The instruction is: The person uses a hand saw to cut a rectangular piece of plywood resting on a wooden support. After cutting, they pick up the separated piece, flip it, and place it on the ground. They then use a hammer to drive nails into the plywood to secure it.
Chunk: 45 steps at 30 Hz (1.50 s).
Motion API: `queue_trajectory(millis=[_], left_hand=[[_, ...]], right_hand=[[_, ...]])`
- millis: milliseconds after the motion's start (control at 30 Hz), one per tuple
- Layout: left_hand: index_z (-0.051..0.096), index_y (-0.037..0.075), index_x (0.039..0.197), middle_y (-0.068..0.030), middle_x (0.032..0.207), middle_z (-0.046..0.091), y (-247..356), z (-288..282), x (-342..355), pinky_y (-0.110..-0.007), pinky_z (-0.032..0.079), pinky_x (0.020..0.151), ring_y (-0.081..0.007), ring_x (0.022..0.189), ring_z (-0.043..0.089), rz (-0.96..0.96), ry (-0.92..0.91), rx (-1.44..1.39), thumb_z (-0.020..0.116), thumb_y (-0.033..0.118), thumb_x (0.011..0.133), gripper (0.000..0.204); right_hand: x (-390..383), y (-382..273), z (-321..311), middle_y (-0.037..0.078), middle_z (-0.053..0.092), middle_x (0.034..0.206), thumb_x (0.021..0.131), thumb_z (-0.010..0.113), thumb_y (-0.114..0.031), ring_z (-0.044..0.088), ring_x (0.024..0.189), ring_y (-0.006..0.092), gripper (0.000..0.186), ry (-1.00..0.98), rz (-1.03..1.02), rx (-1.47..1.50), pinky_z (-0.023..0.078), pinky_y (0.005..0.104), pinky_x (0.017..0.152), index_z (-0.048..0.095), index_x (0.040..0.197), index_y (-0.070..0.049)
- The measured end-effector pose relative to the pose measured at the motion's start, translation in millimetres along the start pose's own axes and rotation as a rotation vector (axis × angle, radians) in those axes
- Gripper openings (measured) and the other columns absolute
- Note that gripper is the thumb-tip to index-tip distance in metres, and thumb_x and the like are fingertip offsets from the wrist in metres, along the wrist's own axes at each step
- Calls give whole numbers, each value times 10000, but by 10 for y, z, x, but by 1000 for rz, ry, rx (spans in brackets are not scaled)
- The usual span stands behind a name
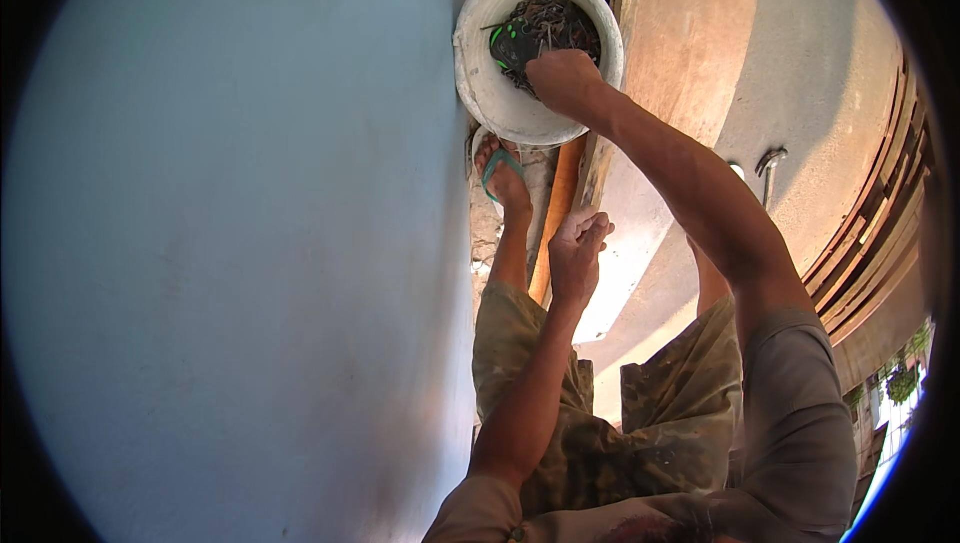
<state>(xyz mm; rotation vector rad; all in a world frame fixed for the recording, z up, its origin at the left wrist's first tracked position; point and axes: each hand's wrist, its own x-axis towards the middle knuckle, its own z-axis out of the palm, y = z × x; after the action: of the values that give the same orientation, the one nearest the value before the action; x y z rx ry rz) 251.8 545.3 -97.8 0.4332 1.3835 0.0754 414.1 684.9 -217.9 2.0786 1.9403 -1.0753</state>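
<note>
A whitish bucket (473, 71) stands at the top centre, with a heap of dark, thin pieces that look like nails (558, 18) inside. Among them lies a black object with bright green marks (512, 41). My right hand (568, 83) reaches over the near rim into the bucket; its fingertips are hidden against the heap. Lower down, my left hand (577, 255) is raised with its fingers curled and thumb drawn in, beside a long wooden board (690, 23). Whatever it may pinch is too small to make out.
A pale blue wall (230, 243) fills the left side, close to my left arm. A hammer (769, 171) is at the right on the concrete floor (790, 73). Stacked planks (880, 213) curve along the far right. My sandalled left foot (503, 175) is just below the bucket.
</note>
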Motion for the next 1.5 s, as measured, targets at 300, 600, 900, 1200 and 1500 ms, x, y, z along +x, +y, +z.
queue_trajectory(millis=[300, 600, 900, 1200, 1500], left_hand=[[561, -44, 1222, -175, 1057, 661, 148, -23, 39, -344, 532, 836, -235, 967, 679, 702, 273, 662, 578, 94, 947, 308], [608, -81, 1162, -180, 995, 700, 133, 260, -164, -287, 558, 765, -192, 872, 706, 245, -171, 401, 622, 113, 934, 300], [657, -19, 1135, -151, 1010, 692, 1065, 5, 1012, -318, 531, 749, -204, 829, 677, 455, 160, 796, 674, 108, 862, 301], [703, 72, 1003, -135, 931, 651, 867, -88, 2208, -439, 533, 778, -347, 869, 650, 928, 62, 1503, 692, 148, 789, 228], [690, 50, 839, -129, 865, 645, 804, -138, 2389, -432, 548, 711, -323, 807, 664, 1113, 44, 1625, 658, 169, 800, 129]], right_hand=[[-1618, -135, -509, 152, 675, 788, 814, 587, -35, 673, 753, 298, 81, -122, -38, 400, 531, 397, 658, 626, 877, -1], [-2198, -18, 146, 17, 589, 737, 972, 570, -193, 536, 645, 82, 181, -49, 469, 1728, 437, 235, 581, 586, 875, -40], [-3174, -129, 505, 49, 602, 758, 1000, 474, -156, 571, 664, 124, 160, -98, 613, 2043, 467, 264, 583, 583, 991, -39], [-3635, -680, 1405, 34, 546, 673, 926, 446, -122, 541, 591, 113, 189, -183, 813, 1922, 444, 256, 536, 593, 910, -4], [-3479, -600, 1796, 43, 541, 642, 910, 461, -124, 536, 536, 125, 184, -193, 936, 1937, 438, 259, 479, 593, 857, -6]])
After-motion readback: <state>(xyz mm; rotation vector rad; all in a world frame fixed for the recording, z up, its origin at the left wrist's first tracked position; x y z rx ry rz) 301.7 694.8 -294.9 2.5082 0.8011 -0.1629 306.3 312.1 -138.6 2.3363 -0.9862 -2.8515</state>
